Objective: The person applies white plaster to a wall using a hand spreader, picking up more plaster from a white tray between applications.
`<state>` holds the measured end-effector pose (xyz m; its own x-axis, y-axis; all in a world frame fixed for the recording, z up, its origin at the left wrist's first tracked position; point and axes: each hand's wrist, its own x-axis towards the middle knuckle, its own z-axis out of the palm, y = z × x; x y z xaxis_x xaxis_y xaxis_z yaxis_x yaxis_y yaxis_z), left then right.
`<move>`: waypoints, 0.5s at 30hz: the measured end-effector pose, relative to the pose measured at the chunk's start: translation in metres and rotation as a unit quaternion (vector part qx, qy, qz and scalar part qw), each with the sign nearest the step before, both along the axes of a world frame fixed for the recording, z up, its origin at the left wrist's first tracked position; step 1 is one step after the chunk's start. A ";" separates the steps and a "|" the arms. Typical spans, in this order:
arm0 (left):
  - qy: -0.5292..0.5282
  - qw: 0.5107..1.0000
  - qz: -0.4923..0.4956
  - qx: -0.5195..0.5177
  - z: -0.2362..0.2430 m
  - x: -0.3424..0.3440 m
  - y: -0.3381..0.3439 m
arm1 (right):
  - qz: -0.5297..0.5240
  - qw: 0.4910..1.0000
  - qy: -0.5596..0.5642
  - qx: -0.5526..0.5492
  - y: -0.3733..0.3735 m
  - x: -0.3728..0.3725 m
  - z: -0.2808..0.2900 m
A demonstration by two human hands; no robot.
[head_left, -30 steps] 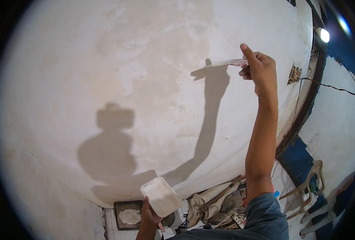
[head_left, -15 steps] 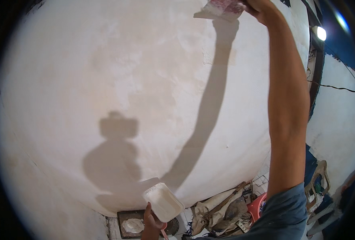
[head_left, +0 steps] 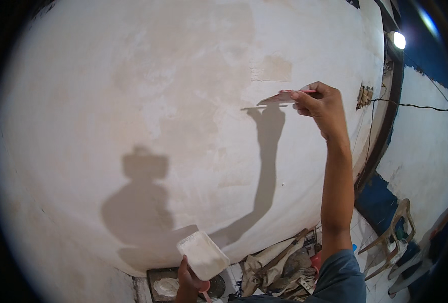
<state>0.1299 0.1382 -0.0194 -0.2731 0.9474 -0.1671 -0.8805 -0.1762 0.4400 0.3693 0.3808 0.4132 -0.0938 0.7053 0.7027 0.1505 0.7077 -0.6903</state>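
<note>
My right hand [head_left: 324,108] is raised at the right of the wall [head_left: 193,81], its fingers pinching a flat, thin-bladed putty scraper [head_left: 284,96] with reddish colouring. The blade points left and is seen nearly edge-on, close to its own shadow; whether it touches the wall I cannot tell. Low in the view, my left hand [head_left: 186,276] grips the edge of a shallow white rectangular tray [head_left: 203,256], tilted, with whitish matter inside. The wall is pale, with darker beige patches and one squarish patch above the scraper. Shadows of my head and right arm fall on it.
A dark tray [head_left: 155,276] with a white lump [head_left: 167,287] lies below my left hand, beside a pink-handled item [head_left: 203,287]. Crumpled cloth sacks [head_left: 274,272] line the wall's foot. At right are a plastic chair [head_left: 398,227], a lit lamp [head_left: 398,40] and a hanging cable [head_left: 421,107].
My right hand has come down from the top edge with the scraper, which has turned nearly edge-on. The arm bends more now. My left hand and the tray have barely shifted.
</note>
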 end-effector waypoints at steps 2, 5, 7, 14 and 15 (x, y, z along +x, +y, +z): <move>-0.020 0.999 -0.026 0.008 -0.003 0.001 0.000 | 0.000 0.999 -0.025 0.023 0.024 0.002 -0.002; -0.024 0.999 -0.033 0.011 -0.002 0.002 -0.001 | -0.004 0.998 -0.036 0.053 0.046 -0.006 0.008; -0.009 1.000 -0.020 0.008 -0.005 0.001 0.000 | -0.018 0.995 -0.012 0.100 0.057 -0.012 0.023; 0.029 0.999 0.043 0.010 0.001 0.011 0.008 | -0.038 0.979 0.029 0.200 0.076 -0.002 0.163; 0.035 0.998 0.046 0.010 0.008 0.010 0.007 | -0.027 0.979 0.051 0.194 0.066 0.000 0.170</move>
<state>0.1403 0.1447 -0.0118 -0.3702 0.9204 -0.1260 -0.8272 -0.2649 0.4956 0.3695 0.4467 0.5832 0.0202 0.3848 0.9228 0.1394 0.9128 -0.3838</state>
